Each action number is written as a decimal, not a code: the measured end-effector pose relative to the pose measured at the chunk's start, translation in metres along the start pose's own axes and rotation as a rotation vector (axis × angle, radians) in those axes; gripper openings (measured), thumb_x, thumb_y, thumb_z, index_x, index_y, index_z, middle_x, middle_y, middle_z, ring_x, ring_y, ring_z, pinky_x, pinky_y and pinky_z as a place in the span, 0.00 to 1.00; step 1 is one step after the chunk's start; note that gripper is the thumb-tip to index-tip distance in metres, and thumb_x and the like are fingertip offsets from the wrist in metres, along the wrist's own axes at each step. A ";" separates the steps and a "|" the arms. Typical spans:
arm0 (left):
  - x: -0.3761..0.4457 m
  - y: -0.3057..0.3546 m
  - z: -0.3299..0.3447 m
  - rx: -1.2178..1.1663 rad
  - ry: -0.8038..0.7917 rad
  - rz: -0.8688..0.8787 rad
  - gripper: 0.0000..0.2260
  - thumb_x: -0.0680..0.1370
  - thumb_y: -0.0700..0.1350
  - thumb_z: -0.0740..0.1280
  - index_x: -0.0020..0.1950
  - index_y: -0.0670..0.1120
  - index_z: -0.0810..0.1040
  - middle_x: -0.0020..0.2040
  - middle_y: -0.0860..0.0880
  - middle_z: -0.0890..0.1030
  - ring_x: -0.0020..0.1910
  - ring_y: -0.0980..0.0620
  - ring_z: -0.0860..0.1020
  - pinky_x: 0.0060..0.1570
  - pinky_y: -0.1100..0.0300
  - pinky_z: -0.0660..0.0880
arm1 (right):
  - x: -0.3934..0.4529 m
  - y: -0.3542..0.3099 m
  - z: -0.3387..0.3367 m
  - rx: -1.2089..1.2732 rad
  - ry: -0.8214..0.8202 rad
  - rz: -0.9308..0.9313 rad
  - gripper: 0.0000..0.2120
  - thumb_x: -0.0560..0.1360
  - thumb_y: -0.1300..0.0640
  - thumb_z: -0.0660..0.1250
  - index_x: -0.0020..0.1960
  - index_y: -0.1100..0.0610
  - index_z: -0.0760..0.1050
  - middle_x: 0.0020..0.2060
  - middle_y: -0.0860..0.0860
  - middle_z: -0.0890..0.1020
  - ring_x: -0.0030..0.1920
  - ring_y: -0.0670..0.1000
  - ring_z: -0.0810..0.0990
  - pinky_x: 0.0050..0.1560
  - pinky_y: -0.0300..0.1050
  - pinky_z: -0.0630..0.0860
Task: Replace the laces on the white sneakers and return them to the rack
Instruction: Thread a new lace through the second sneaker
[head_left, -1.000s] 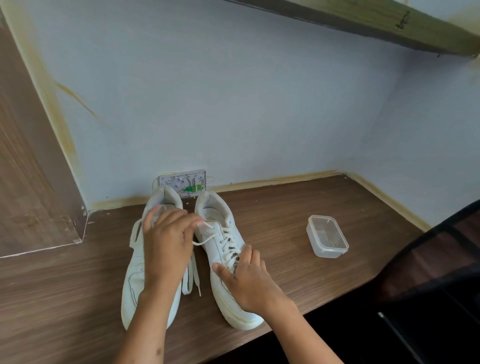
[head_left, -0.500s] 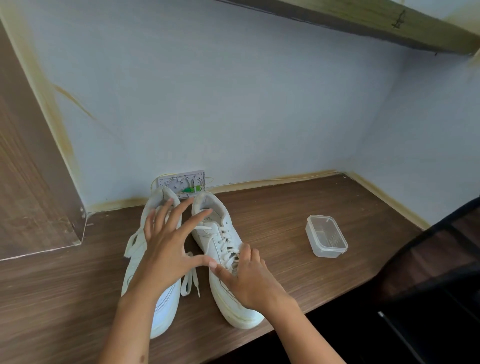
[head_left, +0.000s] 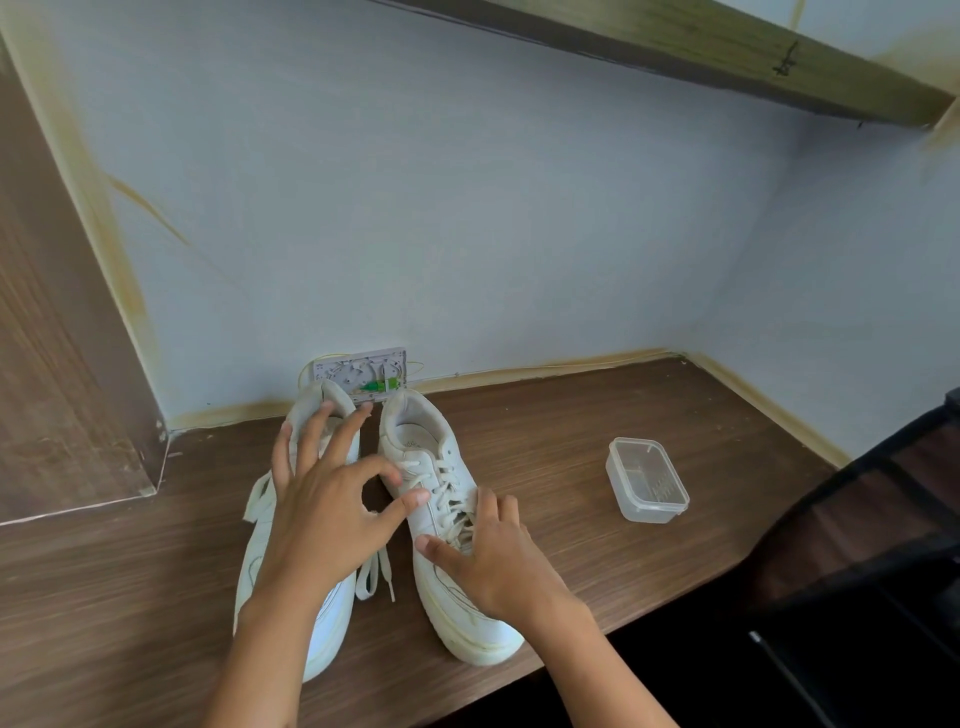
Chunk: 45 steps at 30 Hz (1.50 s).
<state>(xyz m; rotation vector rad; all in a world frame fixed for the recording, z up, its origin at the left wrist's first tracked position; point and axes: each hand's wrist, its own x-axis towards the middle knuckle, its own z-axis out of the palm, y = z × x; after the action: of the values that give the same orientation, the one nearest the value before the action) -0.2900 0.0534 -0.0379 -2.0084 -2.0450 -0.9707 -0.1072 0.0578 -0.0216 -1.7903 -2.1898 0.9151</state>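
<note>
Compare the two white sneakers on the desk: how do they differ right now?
The right sneaker is laced up its front; the left sneaker has loose lace trailing off both sides. The right hand rests on the right sneaker's laces; the left hand hovers spread above the left sneaker. Both are white, heels toward the wall.

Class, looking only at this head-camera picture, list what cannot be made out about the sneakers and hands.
- Left sneaker: lacing hidden under the left hand, head view.
- Right sneaker: lower eyelets covered by the right hand.
- Wall box: parts too small.
- Rack: not identifiable in view.
</note>
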 end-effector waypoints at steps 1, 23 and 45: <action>-0.002 0.000 0.003 -0.015 -0.037 -0.021 0.20 0.68 0.73 0.57 0.33 0.61 0.78 0.73 0.52 0.69 0.77 0.46 0.55 0.74 0.48 0.37 | 0.000 0.000 0.000 -0.002 0.005 0.000 0.41 0.74 0.33 0.62 0.77 0.53 0.51 0.69 0.50 0.60 0.70 0.53 0.64 0.65 0.46 0.67; 0.009 0.023 -0.026 -1.142 0.117 -0.283 0.07 0.75 0.56 0.69 0.51 0.63 0.84 0.67 0.61 0.75 0.70 0.62 0.68 0.63 0.60 0.66 | -0.001 -0.008 -0.041 0.819 -0.084 -0.296 0.10 0.81 0.53 0.63 0.45 0.55 0.80 0.37 0.46 0.79 0.36 0.42 0.71 0.40 0.35 0.67; 0.000 -0.008 -0.049 -0.965 -0.389 -0.218 0.11 0.71 0.53 0.74 0.35 0.46 0.86 0.29 0.47 0.80 0.30 0.58 0.76 0.33 0.71 0.70 | 0.015 0.035 -0.057 0.144 0.139 -0.338 0.09 0.80 0.56 0.65 0.43 0.55 0.79 0.32 0.40 0.78 0.32 0.40 0.70 0.36 0.33 0.67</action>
<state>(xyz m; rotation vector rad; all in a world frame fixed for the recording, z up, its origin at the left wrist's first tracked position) -0.3144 0.0288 -0.0024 -2.5756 -2.2538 -2.0589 -0.0544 0.0952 0.0009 -1.3233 -2.1840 0.8194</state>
